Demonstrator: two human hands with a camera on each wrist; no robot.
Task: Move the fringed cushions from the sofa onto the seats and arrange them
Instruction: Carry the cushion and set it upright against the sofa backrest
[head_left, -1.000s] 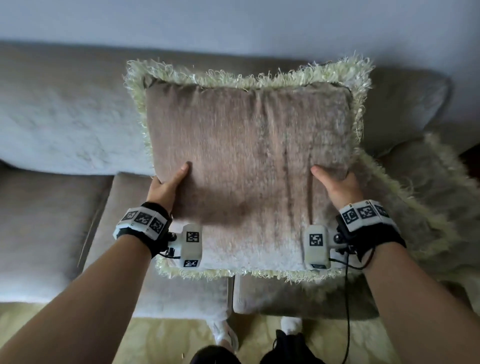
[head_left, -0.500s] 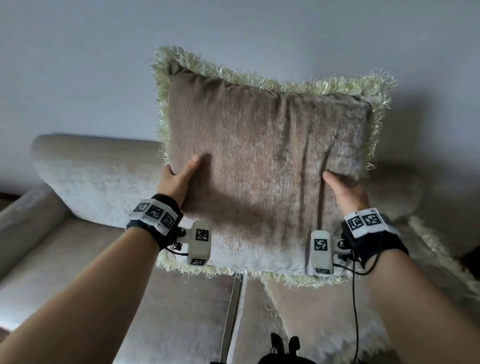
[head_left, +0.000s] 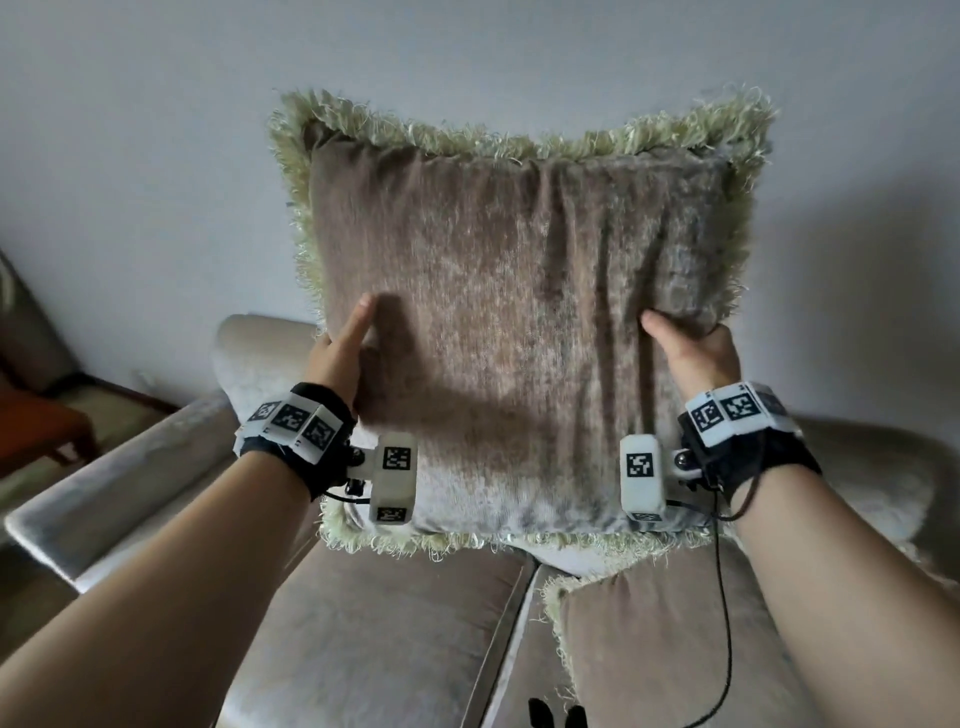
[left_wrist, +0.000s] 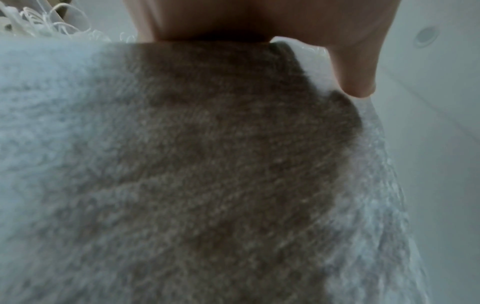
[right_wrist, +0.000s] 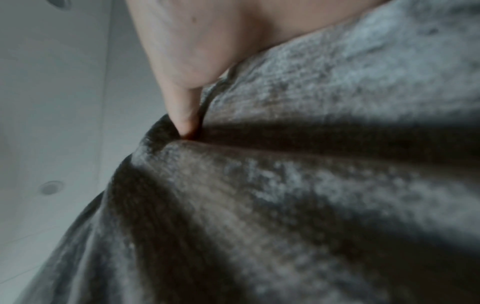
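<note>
A square brown cushion (head_left: 519, 322) with a pale green fringe is held upright in the air above the beige sofa (head_left: 374, 639), in front of the wall. My left hand (head_left: 337, 353) grips its left edge, thumb on the front face, fingers hidden behind. My right hand (head_left: 685, 348) grips the right edge the same way, its thumb pressing a crease into the fabric. Each wrist view is filled by the cushion's fabric (left_wrist: 207, 164) (right_wrist: 311, 185) with a thumb on it. A second fringed cushion (head_left: 675, 649) lies flat on the right seat below.
The sofa's back cushion (head_left: 249, 364) and left armrest (head_left: 104, 488) sit under and left of the held cushion. A wooden chair with a red seat (head_left: 36, 421) stands at far left. A cable hangs from the right wrist.
Both hands have lifted the cushion higher and slightly right, from against the sofa back to up in front of the wall. The grips are unchanged.
</note>
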